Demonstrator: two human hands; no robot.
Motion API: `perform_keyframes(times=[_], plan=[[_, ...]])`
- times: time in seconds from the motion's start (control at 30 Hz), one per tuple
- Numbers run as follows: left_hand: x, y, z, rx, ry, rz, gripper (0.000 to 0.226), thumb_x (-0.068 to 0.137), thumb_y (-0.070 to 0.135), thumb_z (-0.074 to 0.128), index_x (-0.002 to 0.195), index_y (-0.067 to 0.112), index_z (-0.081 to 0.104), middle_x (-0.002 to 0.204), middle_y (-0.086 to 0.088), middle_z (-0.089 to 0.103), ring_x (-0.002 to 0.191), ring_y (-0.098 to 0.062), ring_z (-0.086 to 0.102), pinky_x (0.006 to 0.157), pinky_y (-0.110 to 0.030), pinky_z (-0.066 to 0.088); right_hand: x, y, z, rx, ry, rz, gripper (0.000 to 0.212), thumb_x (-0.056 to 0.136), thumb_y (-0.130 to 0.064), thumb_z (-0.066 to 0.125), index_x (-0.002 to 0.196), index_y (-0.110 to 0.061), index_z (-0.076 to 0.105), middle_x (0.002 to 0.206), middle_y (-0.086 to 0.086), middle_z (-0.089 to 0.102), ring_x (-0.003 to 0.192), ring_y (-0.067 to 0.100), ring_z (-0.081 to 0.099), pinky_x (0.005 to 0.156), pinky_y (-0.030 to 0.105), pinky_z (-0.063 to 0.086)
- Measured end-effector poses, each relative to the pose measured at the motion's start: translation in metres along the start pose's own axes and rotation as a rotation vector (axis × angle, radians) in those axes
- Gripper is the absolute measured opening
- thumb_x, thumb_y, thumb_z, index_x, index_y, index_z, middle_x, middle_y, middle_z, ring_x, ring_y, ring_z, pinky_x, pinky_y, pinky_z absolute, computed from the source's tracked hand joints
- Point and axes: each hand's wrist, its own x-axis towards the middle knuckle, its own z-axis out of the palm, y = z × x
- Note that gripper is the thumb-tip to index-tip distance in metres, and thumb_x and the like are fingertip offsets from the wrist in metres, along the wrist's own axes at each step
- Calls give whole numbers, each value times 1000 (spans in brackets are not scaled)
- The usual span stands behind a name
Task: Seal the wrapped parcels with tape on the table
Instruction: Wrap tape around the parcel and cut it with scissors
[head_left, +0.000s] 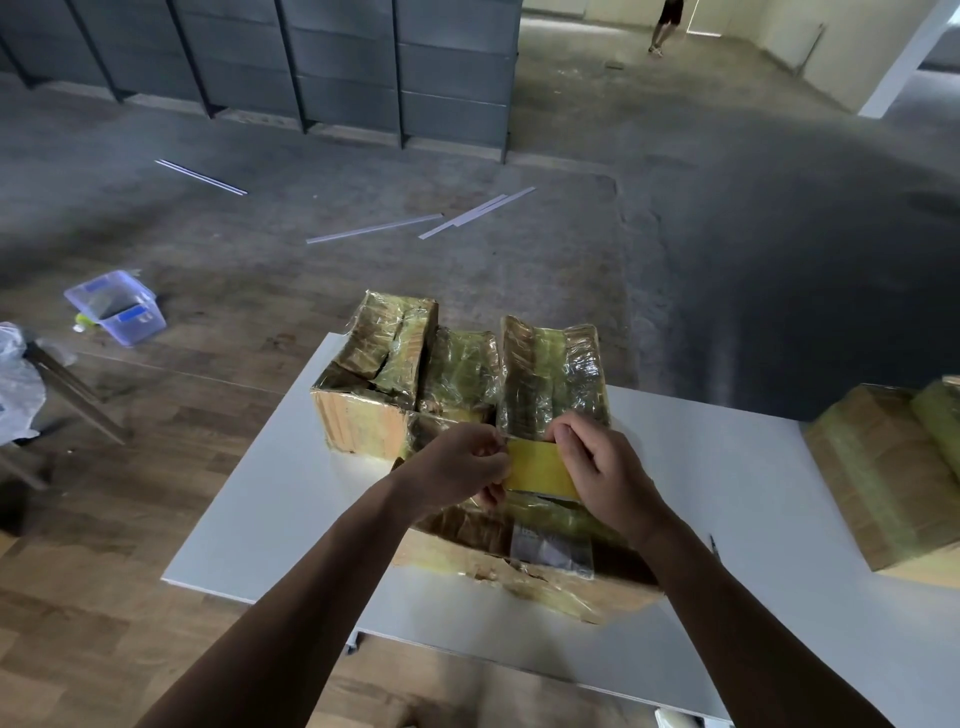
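- Counter (249, 519), white, carries everything I'm watching.
- Far parcels (374, 374), film-wrapped, stand together at its back edge; I see the near parcel (519, 571) below both hands and a right parcel (883, 478) at the frame's edge.
- Left hand (457, 467) pinches one end of the tape strip (540, 470); right hand (602, 467) pinches the other.
- That yellow strip stretches between them, just above the near parcel.
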Motion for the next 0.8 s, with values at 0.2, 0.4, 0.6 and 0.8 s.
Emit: perform_keyframes(times=[0.2,0.4,0.6,0.8], plan=[[-2,-6,-5,-265,-71,-51,17,96,0,48,82,0,57,69,-7,62,66,-19,62,60,-27,52,2,-3,-4,4,13,57,19,97,-18,41,87,-22,56,78,-1,61,74,8,55,63,19,41],[-6,-1,-9,-508,-69,-119,24,99,16,47,90,-2,58,76,-12,61,68,-21,64,61,-28,54,2,-2,-5,7,22,55,19,98,-22,40,87,-19,55,77,3,59,71,11,53,60,20,40],[2,12,-3,-56,-38,-59,17,95,21,58,83,8,61,71,-10,66,59,-16,67,58,-25,55,1,0,-7,1,33,53,22,99,-28,38,87,-21,54,74,7,57,67,16,52,58,30,42],[2,18,-7,7,-54,-80,21,97,5,51,78,5,59,68,-10,62,56,-16,64,55,-26,55,0,-4,-8,-3,7,66,27,98,-35,34,90,-20,54,73,9,57,64,20,53,57,32,42]])
